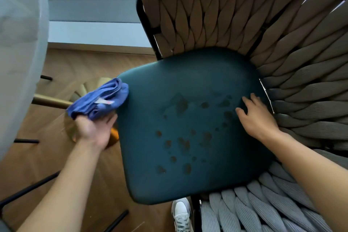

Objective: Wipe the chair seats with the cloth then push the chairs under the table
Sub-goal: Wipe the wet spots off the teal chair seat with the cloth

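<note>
A dark teal chair seat [188, 84] fills the middle of the view, dotted with several brownish spots. A woven strap backrest [244, 15] curves round its far and right sides. My left hand [94, 130] grips a bunched blue cloth [99, 98] at the seat's left edge, just off the cushion. My right hand [258, 118] rests with fingers spread on the right side of the seat, near the backrest.
A pale round table top [18, 43] is at the left, with its gold pedestal base [71, 111] on the wooden floor. Black legs [28, 190] of another chair show at lower left. A white shoe [181, 213] stands below the seat's front edge.
</note>
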